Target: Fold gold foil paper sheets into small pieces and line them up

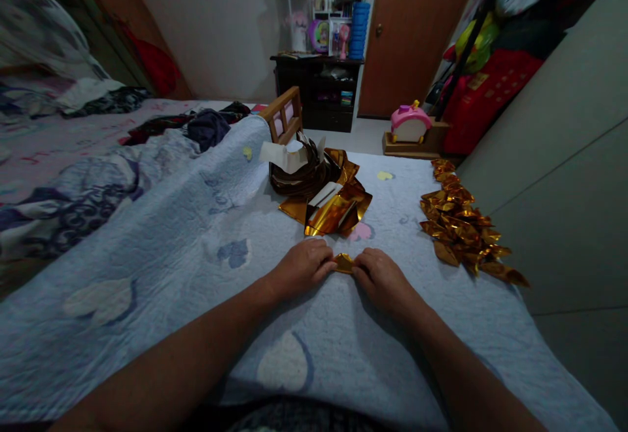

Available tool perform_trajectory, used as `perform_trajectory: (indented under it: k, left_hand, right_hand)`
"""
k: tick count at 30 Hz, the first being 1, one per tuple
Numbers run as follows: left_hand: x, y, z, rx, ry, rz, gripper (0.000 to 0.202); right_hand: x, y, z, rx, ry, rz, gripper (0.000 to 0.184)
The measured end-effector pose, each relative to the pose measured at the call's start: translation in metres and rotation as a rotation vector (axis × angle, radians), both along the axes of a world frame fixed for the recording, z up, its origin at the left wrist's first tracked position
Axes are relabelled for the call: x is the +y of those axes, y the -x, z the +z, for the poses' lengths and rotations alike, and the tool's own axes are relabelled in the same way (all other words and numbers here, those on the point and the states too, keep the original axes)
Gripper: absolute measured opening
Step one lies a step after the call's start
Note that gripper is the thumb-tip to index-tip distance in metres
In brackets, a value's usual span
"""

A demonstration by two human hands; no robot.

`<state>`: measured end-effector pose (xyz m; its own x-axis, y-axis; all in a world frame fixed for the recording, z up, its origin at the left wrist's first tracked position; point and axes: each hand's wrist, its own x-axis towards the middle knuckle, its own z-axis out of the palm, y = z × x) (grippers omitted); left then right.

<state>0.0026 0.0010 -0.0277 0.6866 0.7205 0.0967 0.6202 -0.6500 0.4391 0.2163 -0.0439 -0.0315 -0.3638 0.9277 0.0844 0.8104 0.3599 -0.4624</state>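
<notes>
Between my two hands is a small folded piece of gold foil paper (344, 263), low over the light blue quilt (314, 347). My left hand (305, 265) pinches its left end with closed fingers. At the right end, my right hand (381, 275) grips it the same way; my fingers hide both ends. Just beyond my hands lies a loose pile of gold foil sheets (338, 206), some showing a white side. Behind it sits a curled stack of dark-edged sheets (299, 173).
Folded gold foil pieces (461, 229) lie heaped along the quilt's right edge, by a pale cabinet (554, 177). A wooden bed rail (282, 114) rises at the far edge. Rumpled bedding (108, 177) covers the left. A pink toy (411, 123) stands beyond the bed.
</notes>
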Motion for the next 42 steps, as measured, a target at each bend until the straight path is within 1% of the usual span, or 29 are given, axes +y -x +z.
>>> perform_trajectory:
  k: [3, 8, 16, 24, 28, 32, 38, 42]
  left_hand:
    - [0.001, 0.0, 0.001, 0.02, -0.001, 0.032, 0.022]
    - [0.003, 0.001, 0.0, 0.045, -0.008, 0.026, 0.023]
    - [0.003, -0.004, -0.003, 0.156, -0.066, 0.04, 0.024]
    - [0.001, -0.006, -0.001, 0.226, -0.065, 0.096, 0.028]
    - [0.0, -0.007, 0.0, 0.234, -0.06, 0.109, 0.028]
    - [-0.002, -0.008, 0.002, 0.236, -0.057, 0.117, 0.028]
    - [-0.005, -0.011, 0.006, 0.232, -0.051, 0.155, 0.027]
    - [-0.007, -0.012, 0.006, 0.208, -0.046, 0.193, 0.025]
  right_hand:
    - [0.0, 0.001, 0.002, -0.029, 0.016, -0.029, 0.018]
    - [-0.002, 0.0, 0.004, -0.085, 0.009, -0.073, 0.019]
    - [-0.004, 0.004, 0.01, -0.154, 0.025, -0.128, 0.021]
    - [-0.004, 0.01, 0.019, -0.264, 0.105, -0.179, 0.024]
    - [-0.004, 0.011, 0.019, -0.3, 0.124, -0.185, 0.026]
    - [-0.005, 0.012, 0.018, -0.313, 0.1, -0.194, 0.025]
    - [-0.005, 0.013, 0.019, -0.335, 0.082, -0.2, 0.028]
    - [-0.005, 0.015, 0.021, -0.354, 0.084, -0.216, 0.027]
